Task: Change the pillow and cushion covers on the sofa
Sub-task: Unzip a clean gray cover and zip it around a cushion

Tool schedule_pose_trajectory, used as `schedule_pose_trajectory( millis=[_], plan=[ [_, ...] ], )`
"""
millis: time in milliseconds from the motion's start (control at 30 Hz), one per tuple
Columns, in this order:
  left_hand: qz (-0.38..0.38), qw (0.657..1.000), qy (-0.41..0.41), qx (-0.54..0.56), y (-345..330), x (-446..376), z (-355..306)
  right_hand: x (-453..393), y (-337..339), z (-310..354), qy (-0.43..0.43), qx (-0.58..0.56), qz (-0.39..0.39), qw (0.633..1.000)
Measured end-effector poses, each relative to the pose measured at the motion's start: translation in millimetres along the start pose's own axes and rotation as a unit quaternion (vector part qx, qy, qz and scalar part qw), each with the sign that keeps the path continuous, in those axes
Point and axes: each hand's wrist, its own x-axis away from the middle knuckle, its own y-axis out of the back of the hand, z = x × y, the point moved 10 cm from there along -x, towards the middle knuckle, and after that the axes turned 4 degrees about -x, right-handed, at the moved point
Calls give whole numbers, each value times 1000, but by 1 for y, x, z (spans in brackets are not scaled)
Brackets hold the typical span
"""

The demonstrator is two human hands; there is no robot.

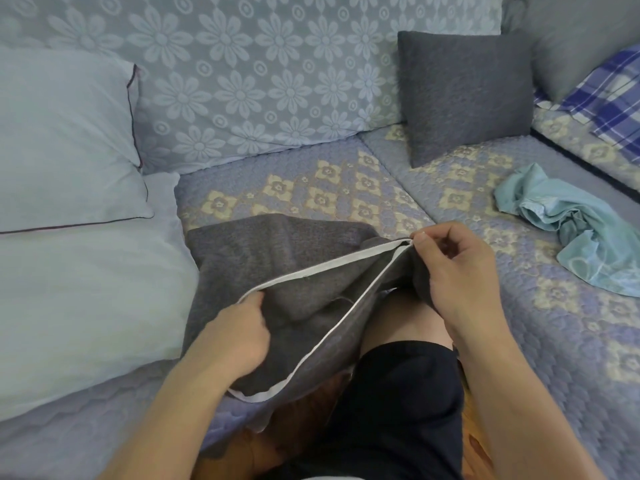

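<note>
Head cam is showing you spreading a grey cover (pixel 277 258) open at its zip side, w/ the white-edged opening (pixel 322 271) gaping between both hands. Your right hand (pixel 457 268) is pinching the far corner of the opening btwn thumb & fingertips, probably to keep the edge taut. Your left hand (pixel 239 337) is clenching the near lip of the cover, fingers curled round the cloth, pulling it the other way so the mouth is staying wide. That looks like prep for stuffing an insert in, tho that's a guess. The cover itself is lying flat & empty on the sofa seat (pixel 346 188), its near end draping over your knee (pixel 398 317).

Bare white pillows are waiting just left of the cover, likely next in line: I'm counting 2, one (pixel 62 140) leaning on the backrest, one (pixel 86 299) lying below it.

Grey cushions already dressed: 1 small one (pixel 464 95) standing upright against the backrest, well apart from you. A bigger grey one (pixel 571 39) is sitting in the far right corner, so 2 there. Crumpled light-blue cloth (pixel 561 216): 1, dumped on the seat at right, probably an old cover. Blue plaid cloth (pixel 609 98): 1, partly cut off by the frame edge.
</note>
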Motion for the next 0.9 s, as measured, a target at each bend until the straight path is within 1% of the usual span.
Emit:
schedule_pose_trajectory(
  millis=[33,100,167,200,233,267,300,333,367,400,433,500,533,600,667,700,767,800,833,900],
  plan=[
    [7,1000,0,-25,3,-1,7,0,-1,0,2,3,3,1000],
    [60,996,-15,-68,1,1,13,2,-2,0,3,4,6,1000],
    [104,991,-39,-78,-2,9,6,3,-4,2,4,2,10,1000],
    [97,991,-64,-63,0,11,-4,3,-6,4,7,3,14,1000],
    [71,992,-103,-22,6,14,-22,4,-8,5,11,6,19,1000],
    [37,987,-145,54,12,16,-42,4,-10,7,14,11,25,1000],
    [17,971,-183,156,17,20,-63,4,-11,8,17,15,29,999],
    [29,944,-210,252,15,25,-84,5,-12,9,20,18,31,999],
    [57,924,-222,306,8,27,-100,5,-12,10,22,21,31,999],
    [79,919,-228,312,-2,25,-112,5,-12,11,22,22,31,999],
    [98,929,-226,275,-14,21,-117,5,-12,12,22,19,30,999],
    [139,959,-188,157,-33,16,-110,3,-10,14,21,7,28,999],
    [139,969,-170,114,-36,17,-103,2,-9,15,22,9,30,999],
    [86,981,-157,77,-22,28,-94,3,-12,18,28,23,43,998],
    [-3,979,-182,88,11,48,-102,6,-18,19,29,28,67,997],
    [-55,974,-192,108,30,56,-109,8,-23,20,30,30,85,995],
    [-150,947,-205,194,66,65,-119,14,-35,25,45,40,131,990],
    [-178,932,-207,237,76,63,-121,17,-41,29,56,47,154,985],
    [-194,923,-212,256,81,56,-125,20,-46,33,64,49,172,982],
    [-211,921,-232,230,82,44,-136,25,-52,34,60,32,191,979]
  ],
)
